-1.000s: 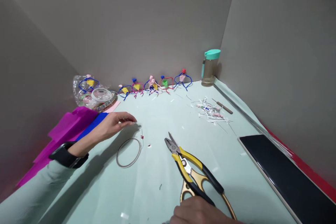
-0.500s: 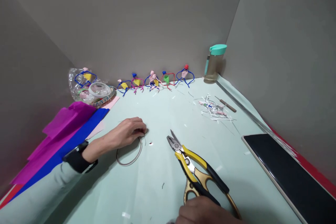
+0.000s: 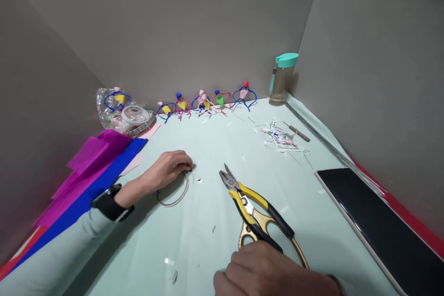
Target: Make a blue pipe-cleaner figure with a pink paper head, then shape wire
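Note:
My left hand (image 3: 171,169), with a black watch (image 3: 109,201) on its wrist, rests on the table, thumb and fingers pinched on a loop of thin grey wire (image 3: 174,203). Part of the loop is hidden under the hand. A short dark strand pokes out beside the fingertips. My right hand (image 3: 260,270) is closed, low in the picture, fingers curled; anything inside it is hidden. Just beyond it lie pliers (image 3: 251,215) with yellow and black grips, overlapping gold-handled scissors (image 3: 263,217). The hand covers part of their handles.
Several small wire-and-paper figures (image 3: 220,101) stand along the back wall. A bottle (image 3: 281,83), a heap of scraps (image 3: 282,141) and a brown-handled tool (image 3: 300,134) are at back right. A tablet (image 3: 378,226) lies right; purple paper (image 3: 93,155) and blue paper (image 3: 100,185) lie left.
The view has shifted slightly. My right hand has come further into the picture, up toward the pliers and scissors. My left hand stays on the wire loop.

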The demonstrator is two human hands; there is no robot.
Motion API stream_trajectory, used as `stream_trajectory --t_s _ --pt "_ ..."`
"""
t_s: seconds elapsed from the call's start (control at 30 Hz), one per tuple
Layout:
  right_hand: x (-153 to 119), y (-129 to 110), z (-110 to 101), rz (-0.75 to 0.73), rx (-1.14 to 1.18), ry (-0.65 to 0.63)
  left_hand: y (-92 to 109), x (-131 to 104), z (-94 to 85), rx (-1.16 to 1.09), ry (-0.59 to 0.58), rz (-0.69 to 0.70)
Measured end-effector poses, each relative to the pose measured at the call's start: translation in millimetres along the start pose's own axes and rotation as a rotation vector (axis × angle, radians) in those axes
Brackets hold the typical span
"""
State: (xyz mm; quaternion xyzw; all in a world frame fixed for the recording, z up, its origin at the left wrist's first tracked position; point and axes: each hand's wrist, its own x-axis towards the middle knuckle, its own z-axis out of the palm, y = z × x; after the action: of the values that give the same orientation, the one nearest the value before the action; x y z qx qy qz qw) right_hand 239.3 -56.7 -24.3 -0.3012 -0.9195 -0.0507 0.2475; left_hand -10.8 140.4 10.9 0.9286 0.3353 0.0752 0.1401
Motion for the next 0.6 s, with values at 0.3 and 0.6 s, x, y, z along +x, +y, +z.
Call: stream_trajectory --t_s 0.3,0.6 --pt "3 5 -10 -0.015 0.245 -0.235 41 -60 -19.6 -0.046 0.121 -0.083" --pt "0 7 -10 -0.049 0.282 -0.196 102 -130 3.1 -0.216 -0.080 -0.148"
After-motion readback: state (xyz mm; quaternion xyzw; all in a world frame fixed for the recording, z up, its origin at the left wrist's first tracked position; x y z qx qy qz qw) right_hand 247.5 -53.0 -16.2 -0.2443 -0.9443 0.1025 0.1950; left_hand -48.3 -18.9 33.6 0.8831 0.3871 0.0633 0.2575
